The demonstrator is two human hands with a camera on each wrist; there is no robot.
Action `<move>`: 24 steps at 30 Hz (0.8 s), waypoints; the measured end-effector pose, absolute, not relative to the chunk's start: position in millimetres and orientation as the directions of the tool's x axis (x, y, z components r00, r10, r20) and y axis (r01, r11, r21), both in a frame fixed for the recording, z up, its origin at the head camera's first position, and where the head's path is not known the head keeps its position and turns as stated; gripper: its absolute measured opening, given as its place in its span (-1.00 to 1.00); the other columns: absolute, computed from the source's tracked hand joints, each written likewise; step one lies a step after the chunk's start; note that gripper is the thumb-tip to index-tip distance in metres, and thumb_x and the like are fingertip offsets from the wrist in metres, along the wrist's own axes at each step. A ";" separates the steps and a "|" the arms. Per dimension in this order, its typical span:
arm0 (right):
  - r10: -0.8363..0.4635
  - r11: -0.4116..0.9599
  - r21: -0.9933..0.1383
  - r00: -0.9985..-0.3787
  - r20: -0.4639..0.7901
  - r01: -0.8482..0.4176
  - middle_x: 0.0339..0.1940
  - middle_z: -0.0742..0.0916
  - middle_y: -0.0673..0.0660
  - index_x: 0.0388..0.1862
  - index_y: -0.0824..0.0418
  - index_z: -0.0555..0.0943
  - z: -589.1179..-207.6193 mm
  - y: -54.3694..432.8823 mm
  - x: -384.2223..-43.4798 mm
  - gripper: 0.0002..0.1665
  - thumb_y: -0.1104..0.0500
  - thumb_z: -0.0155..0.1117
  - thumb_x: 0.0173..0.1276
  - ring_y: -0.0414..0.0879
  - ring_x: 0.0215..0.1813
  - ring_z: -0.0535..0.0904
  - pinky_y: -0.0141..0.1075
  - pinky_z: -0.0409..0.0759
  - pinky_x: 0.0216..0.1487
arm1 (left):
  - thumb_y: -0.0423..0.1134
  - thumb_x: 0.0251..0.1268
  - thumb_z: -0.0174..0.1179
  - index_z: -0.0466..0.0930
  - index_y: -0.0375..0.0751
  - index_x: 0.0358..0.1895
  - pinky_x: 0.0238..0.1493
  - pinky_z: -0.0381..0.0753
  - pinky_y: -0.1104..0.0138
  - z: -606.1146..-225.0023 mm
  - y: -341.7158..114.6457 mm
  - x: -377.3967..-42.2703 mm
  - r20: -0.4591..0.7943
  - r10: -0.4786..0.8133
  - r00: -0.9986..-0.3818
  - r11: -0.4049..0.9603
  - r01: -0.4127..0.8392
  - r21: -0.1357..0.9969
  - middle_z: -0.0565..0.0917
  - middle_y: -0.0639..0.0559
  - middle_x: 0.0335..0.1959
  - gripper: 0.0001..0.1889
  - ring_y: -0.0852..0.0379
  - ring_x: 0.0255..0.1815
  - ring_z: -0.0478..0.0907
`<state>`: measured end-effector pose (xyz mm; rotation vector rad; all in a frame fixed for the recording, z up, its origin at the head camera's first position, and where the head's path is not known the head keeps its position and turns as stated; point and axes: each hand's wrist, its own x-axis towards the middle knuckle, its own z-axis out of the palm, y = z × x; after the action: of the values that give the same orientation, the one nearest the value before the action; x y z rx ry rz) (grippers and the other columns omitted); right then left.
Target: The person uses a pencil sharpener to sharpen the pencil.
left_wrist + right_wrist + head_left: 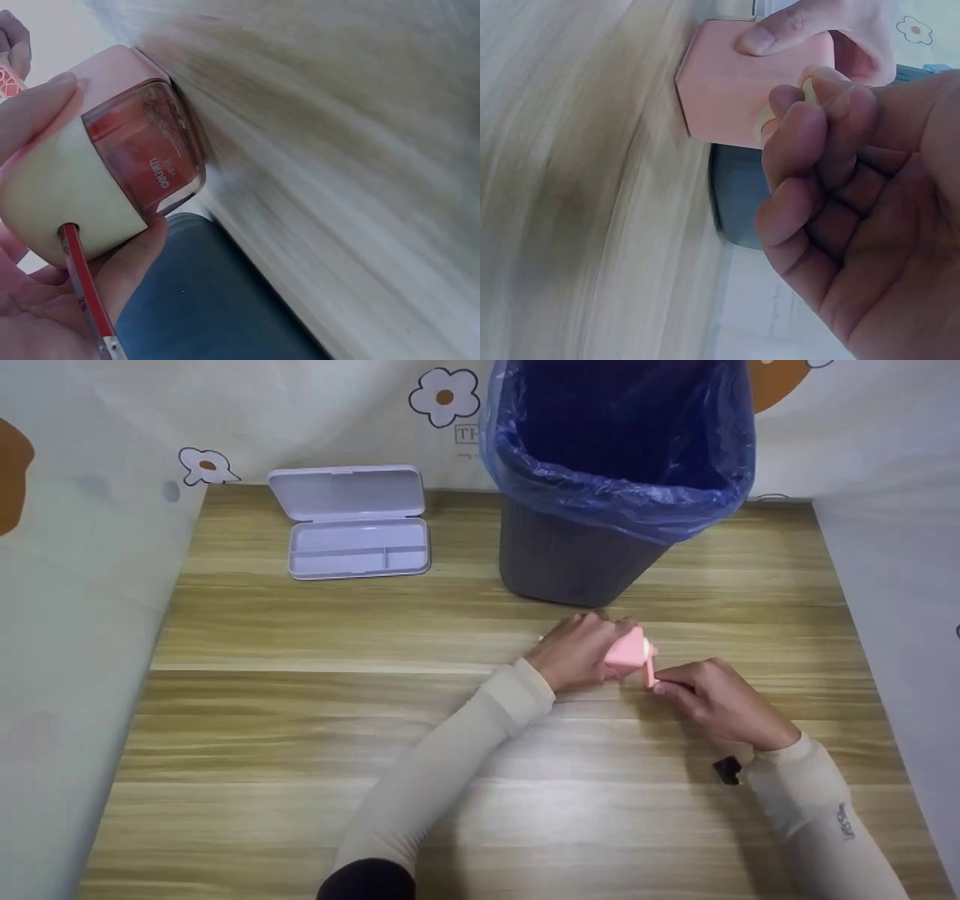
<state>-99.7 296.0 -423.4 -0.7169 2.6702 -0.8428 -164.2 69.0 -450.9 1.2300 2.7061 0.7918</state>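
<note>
My left hand (574,651) grips a pink and cream crank pencil sharpener (624,652) on its side, close over the table. In the left wrist view its clear window (150,150) shows a reddish inside. A red pencil (88,289) is stuck in the hole of the sharpener's cream front, its outer end toward the left palm. With thumb and fingertips, my right hand (724,701) pinches the end of the crank handle (649,670) at the sharpener's back. In the right wrist view the fingers hide most of that handle.
A dark bin (570,559) lined with a blue bag (637,506) stands just behind the hands. At the back left lies an open pale lilac pencil case (337,562). A small black object (727,770) sits beside the right sleeve on the wooden table (300,720).
</note>
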 end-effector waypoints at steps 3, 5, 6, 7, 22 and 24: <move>-0.520 0.712 -0.584 -0.852 -0.066 -0.389 -0.57 0.61 -0.04 -0.23 0.18 0.77 -422.6 297.0 -99.1 -0.86 0.28 0.27 0.43 -0.31 -0.56 0.38 -0.38 0.41 -0.48 | 0.07 0.26 0.33 0.54 -0.10 0.16 -0.40 0.47 0.31 -450.8 68.8 -163.6 0.143 0.724 -0.675 0.543 0.685 0.485 0.59 0.05 -0.39 -0.51 0.13 -0.40 0.50; -0.513 0.709 -0.580 -0.858 -0.034 -0.401 -0.54 0.63 -0.04 -0.19 0.18 0.78 -422.2 297.4 -99.2 -0.86 0.29 0.29 0.40 -0.31 -0.56 0.39 -0.39 0.41 -0.47 | 0.06 0.25 0.34 0.53 -0.09 0.16 -0.39 0.47 0.30 -450.7 68.2 -163.2 0.139 0.723 -0.677 0.543 0.681 0.491 0.59 0.05 -0.38 -0.50 0.13 -0.39 0.50; -0.512 0.708 -0.575 -0.859 -0.017 -0.410 -0.54 0.65 -0.03 -0.19 0.18 0.78 -422.0 297.7 -99.4 -0.86 0.30 0.31 0.39 -0.31 -0.56 0.39 -0.40 0.41 -0.47 | 0.06 0.25 0.34 0.52 -0.08 0.17 -0.38 0.47 0.30 -450.6 67.9 -163.0 0.136 0.723 -0.678 0.544 0.679 0.494 0.59 0.04 -0.37 -0.50 0.12 -0.38 0.50; -0.511 0.708 -0.568 -0.860 -0.002 -0.419 -0.53 0.66 -0.04 -0.18 0.18 0.78 -421.9 297.7 -99.6 -0.86 0.30 0.32 0.37 -0.31 -0.56 0.40 -0.41 0.41 -0.46 | 0.05 0.25 0.34 0.52 -0.08 0.17 -0.37 0.48 0.30 -450.4 67.6 -162.8 0.134 0.723 -0.678 0.544 0.677 0.495 0.59 0.04 -0.36 -0.51 0.12 -0.37 0.51; -0.478 0.707 -0.587 -0.878 0.013 -0.394 -0.59 0.58 -0.05 -0.12 0.26 0.77 -407.5 302.2 -114.2 -0.83 0.29 0.29 0.40 -0.35 -0.64 0.30 -0.42 0.35 -0.57 | -0.07 0.21 0.41 0.51 -0.13 0.23 -0.30 0.51 0.29 -448.5 67.9 -164.6 0.105 0.739 -0.665 0.536 0.675 0.507 0.64 -0.03 -0.29 -0.46 0.08 -0.30 0.54; -0.464 0.721 -0.570 -0.885 0.025 -0.394 -0.57 0.60 -0.05 -0.12 0.25 0.77 -406.6 303.1 -114.3 -0.83 0.28 0.29 0.41 -0.34 -0.63 0.31 -0.42 0.38 -0.51 | -0.08 0.20 0.41 0.51 -0.14 0.26 -0.27 0.52 0.28 -448.2 68.9 -164.5 0.105 0.745 -0.658 0.531 0.681 0.505 0.65 -0.04 -0.26 -0.44 0.08 -0.29 0.54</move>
<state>-114.3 303.1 -406.6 -0.7017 2.8026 -0.8866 -164.5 68.9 -448.2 1.2356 2.6385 0.7865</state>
